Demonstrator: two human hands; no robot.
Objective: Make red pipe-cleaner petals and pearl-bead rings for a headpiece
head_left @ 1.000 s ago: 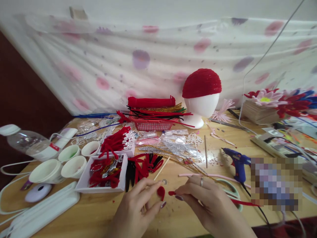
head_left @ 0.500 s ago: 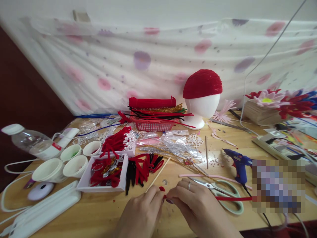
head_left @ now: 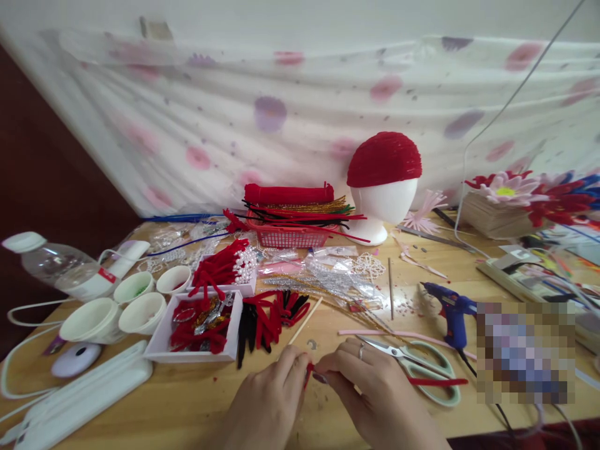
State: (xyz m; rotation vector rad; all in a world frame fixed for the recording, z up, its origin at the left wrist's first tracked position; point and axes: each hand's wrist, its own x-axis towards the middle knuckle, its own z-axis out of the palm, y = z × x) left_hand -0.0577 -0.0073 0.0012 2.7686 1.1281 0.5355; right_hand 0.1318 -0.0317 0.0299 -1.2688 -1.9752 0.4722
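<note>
pinching red pipe cleaner (head_left: 308,373) between both hands' grip.

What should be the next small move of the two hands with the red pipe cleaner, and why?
Probably keep winding: the left hand pinches a small red coil, the right hand pinches beside it, and the red pipe cleaner trails unwound across the scissors.
</note>
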